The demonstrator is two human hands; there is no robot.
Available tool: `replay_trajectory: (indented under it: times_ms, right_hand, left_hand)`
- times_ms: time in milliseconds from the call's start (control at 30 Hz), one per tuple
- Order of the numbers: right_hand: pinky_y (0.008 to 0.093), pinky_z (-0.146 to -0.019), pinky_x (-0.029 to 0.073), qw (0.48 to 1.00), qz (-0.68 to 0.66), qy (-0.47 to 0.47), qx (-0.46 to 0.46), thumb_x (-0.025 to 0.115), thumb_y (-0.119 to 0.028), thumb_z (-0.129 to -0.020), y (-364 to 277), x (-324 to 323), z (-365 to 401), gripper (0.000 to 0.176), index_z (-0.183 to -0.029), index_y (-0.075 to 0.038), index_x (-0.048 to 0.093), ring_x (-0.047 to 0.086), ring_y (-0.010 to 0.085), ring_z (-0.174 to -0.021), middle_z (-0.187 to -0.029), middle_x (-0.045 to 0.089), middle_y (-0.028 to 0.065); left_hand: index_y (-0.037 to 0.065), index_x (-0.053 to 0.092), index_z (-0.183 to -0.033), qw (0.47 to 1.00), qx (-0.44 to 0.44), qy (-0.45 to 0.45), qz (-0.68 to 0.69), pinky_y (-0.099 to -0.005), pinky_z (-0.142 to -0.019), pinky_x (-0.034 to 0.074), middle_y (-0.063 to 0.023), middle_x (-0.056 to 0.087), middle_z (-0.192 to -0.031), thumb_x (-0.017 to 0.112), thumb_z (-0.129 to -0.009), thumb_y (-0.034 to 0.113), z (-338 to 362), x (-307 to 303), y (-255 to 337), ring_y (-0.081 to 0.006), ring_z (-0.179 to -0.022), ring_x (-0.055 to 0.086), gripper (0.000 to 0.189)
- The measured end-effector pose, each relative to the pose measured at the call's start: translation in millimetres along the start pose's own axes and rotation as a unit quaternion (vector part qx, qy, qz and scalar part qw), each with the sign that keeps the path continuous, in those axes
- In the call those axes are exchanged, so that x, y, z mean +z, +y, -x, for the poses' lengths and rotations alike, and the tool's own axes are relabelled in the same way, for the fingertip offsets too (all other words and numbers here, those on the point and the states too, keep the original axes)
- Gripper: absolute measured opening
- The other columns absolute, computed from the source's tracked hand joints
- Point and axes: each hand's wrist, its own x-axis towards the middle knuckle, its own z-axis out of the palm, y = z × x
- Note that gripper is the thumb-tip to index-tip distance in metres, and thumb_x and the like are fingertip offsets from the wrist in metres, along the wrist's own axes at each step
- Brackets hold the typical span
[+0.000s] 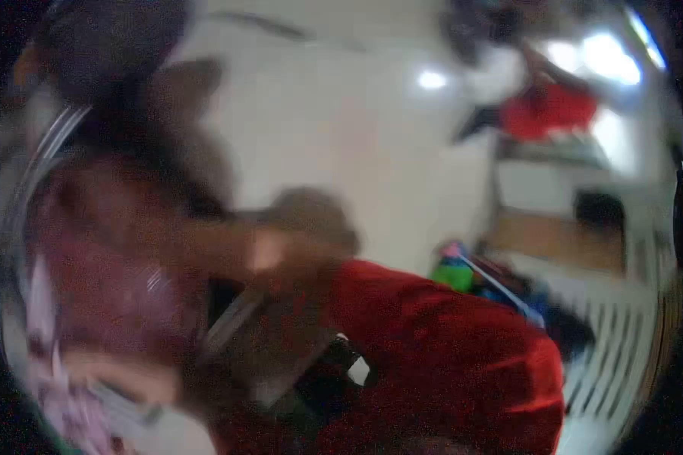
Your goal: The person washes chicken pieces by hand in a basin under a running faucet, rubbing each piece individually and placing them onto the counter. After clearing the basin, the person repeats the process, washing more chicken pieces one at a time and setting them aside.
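Motion blur smears the whole view. A red sleeve (pixel 448 341) fills the lower middle, and a bare arm with what looks like my right hand (pixel 288 254) stretches leftward from its upper end. The fingers are smeared, and I cannot tell whether they hold anything. Beside this hand is a maroon surface or garment (pixel 121 265), with a pale strip-like edge (pixel 235 318) just below. A dark area with a small white patch (pixel 359 371) lies under the sleeve. My left hand does not show clearly anywhere.
A white slatted seat (pixel 611 341) stands at right, with a bright green item (pixel 454 275) among dark things nearby. Farther back is a person in red (pixel 546 112). Dark figures crowd the left. Pink patterned cloth (pixel 76 413) and a bare forearm (pixel 125 373) appear lower left.
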Motion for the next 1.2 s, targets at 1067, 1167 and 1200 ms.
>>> replay_trajectory:
  times_ms: [1067, 1167, 1200]
  right_hand:
    - [0.0344, -0.089, 0.049, 0.837, 0.033, -0.543, 0.063, 0.066, -0.023, -0.090, -66.0, 36.4, 18.1, 0.039, -0.125, -0.007, 0.059, 0.062, 0.0184, -0.100, -0.114, 0.065, 0.0099]
    - [0.0336, -0.092, 0.047, 0.933, -0.091, -0.344, 0.064, 0.064, -0.027, -0.091, -80.6, 26.3, 4.2, 0.042, -0.126, -0.006, 0.058, 0.062, 0.0180, -0.099, -0.112, 0.065, 0.0089]
    - [0.0338, -0.093, 0.047, 0.939, -0.083, -0.324, 0.082, 0.059, -0.029, -0.094, -74.6, 25.4, -0.9, 0.040, -0.127, -0.005, 0.058, 0.062, 0.0191, -0.101, -0.113, 0.065, 0.0098]
  left_hand:
    - [-0.006, 0.031, -0.142, 0.925, 0.124, 0.088, -0.350, -0.0446, -0.114, 0.028, -0.0246, 0.036, -0.146, 0.058, -0.089, 0.003, 11.7, -300.7, 2.3, -0.0358, -0.136, 0.036, 0.061]
    - [-0.003, 0.037, -0.141, 0.986, 0.071, -0.031, -0.146, -0.0401, -0.110, 0.034, -0.0213, 0.046, -0.139, 0.057, -0.089, 0.001, 14.2, -210.7, 41.2, -0.0306, -0.127, 0.048, 0.055]
    - [-0.003, 0.040, -0.139, 0.985, 0.084, -0.099, -0.112, -0.0383, -0.108, 0.037, -0.0204, 0.049, -0.136, 0.062, -0.090, 0.008, 5.9, -186.0, 41.4, -0.0296, -0.126, 0.049, 0.055]
